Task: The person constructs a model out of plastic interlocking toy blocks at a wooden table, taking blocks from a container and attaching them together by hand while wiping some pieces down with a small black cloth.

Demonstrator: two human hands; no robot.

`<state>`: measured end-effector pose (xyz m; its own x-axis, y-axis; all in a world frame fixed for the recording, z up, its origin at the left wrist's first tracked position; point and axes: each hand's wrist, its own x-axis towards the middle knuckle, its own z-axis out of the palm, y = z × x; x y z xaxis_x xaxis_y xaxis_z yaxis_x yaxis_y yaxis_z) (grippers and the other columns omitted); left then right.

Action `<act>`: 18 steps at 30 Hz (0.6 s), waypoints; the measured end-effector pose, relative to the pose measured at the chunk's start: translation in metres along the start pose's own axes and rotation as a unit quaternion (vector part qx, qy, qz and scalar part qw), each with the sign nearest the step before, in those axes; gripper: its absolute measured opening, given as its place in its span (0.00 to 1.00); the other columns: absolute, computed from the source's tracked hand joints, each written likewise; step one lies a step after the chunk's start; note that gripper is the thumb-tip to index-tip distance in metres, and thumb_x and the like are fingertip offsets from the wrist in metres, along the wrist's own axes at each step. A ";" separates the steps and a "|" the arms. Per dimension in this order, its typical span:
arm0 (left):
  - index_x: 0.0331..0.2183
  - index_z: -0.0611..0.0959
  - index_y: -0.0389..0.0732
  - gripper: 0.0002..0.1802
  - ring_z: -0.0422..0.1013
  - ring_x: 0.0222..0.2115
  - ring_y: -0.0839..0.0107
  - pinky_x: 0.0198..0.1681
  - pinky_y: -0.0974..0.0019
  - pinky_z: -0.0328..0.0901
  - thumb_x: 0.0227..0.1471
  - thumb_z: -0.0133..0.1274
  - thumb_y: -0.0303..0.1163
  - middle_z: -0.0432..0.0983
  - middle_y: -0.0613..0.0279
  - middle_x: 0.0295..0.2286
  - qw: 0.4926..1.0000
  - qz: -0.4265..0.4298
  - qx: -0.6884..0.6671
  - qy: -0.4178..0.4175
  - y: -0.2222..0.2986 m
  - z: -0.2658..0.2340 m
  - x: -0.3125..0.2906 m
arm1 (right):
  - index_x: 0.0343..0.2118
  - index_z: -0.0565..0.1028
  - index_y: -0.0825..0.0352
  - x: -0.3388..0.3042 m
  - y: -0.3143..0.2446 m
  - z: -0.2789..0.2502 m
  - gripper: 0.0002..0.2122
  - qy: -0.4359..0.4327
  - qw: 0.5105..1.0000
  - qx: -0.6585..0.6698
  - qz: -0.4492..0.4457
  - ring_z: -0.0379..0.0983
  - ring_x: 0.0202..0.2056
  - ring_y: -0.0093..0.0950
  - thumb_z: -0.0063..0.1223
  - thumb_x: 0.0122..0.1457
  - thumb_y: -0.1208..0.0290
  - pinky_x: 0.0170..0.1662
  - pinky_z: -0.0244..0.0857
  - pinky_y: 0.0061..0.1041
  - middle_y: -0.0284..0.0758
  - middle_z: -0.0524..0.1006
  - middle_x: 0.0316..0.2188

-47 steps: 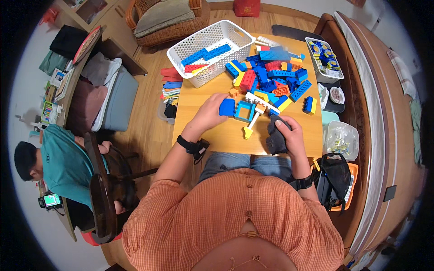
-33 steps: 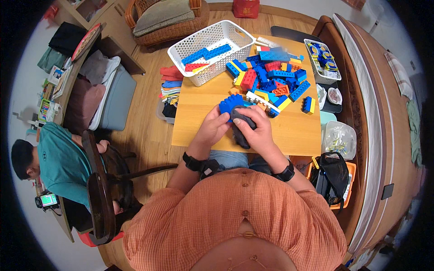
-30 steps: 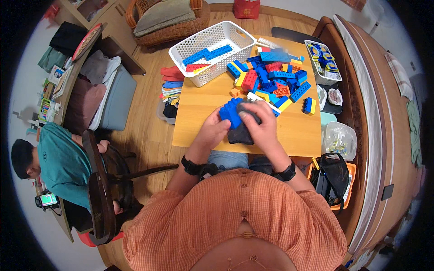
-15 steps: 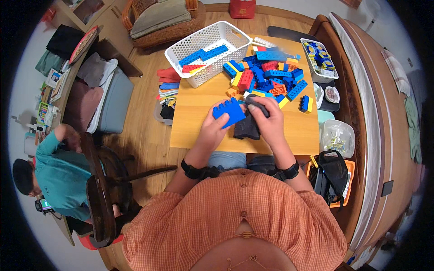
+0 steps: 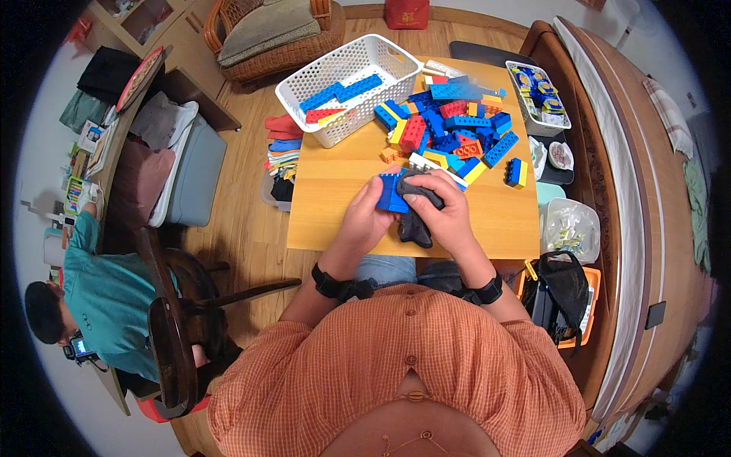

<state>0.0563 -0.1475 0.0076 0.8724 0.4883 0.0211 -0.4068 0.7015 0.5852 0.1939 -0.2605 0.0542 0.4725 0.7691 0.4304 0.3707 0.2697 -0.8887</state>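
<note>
A blue toy building brick (image 5: pixel 389 195) is gripped in my left hand (image 5: pixel 363 219), its studded edge tilted up and away from me. My right hand (image 5: pixel 444 207) is closed round a dark grey cloth (image 5: pixel 415 228) and presses part of it against the brick's right side. The cloth's loose end hangs below my fingers, over the near part of the wooden table (image 5: pixel 327 221). Just beyond my hands lies a pile of loose bricks (image 5: pixel 449 126) in blue, red, yellow, orange and white. A lone blue and yellow brick (image 5: pixel 516 174) sits right of the pile.
A white perforated basket (image 5: pixel 335 135) at the far left of the table holds blue, red and yellow bricks. Another basket (image 5: pixel 544 122) of small packets stands beyond the right edge. To the left, a person in teal (image 5: pixel 106 305) sits on a wooden chair (image 5: pixel 171 335).
The blue brick has turned in my left hand, and my right hand has brought the cloth round onto its side. The seated person's arm has reached forward to the desk.
</note>
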 end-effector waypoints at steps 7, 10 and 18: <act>0.56 0.70 0.35 0.25 0.70 0.50 0.68 0.53 0.62 0.67 0.67 0.42 0.43 0.71 0.56 0.51 0.993 -0.047 0.094 0.053 0.004 0.001 -0.001 | 0.40 0.82 0.64 -0.006 -0.005 -0.002 0.12 -0.043 0.994 -0.059 -0.084 0.75 0.38 0.35 0.62 0.50 0.76 0.42 0.70 0.30 0.39 0.77 0.36; 0.56 0.69 0.33 0.25 0.70 0.51 0.65 0.55 0.61 0.67 0.63 0.49 0.37 0.70 0.53 0.52 0.995 -0.063 0.077 0.027 0.007 0.009 -0.005 | 0.40 0.82 0.63 -0.005 -0.001 -0.005 0.12 -0.049 0.989 -0.104 -0.091 0.75 0.38 0.36 0.62 0.50 0.76 0.42 0.70 0.31 0.40 0.77 0.36; 0.57 0.67 0.36 0.28 0.70 0.50 0.68 0.53 0.60 0.68 0.59 0.55 0.33 0.70 0.55 0.50 0.980 -0.042 0.193 0.040 0.008 0.020 -0.005 | 0.39 0.81 0.66 0.000 0.012 -0.025 0.10 0.049 0.997 -0.028 0.045 0.74 0.39 0.32 0.62 0.53 0.76 0.44 0.68 0.28 0.38 0.78 0.36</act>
<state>0.0539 -0.1542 0.0285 0.8682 0.4873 -0.0936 -0.1894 0.4999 0.8451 0.2178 -0.2717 0.0475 0.5803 0.7280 0.3650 0.3662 0.1671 -0.9154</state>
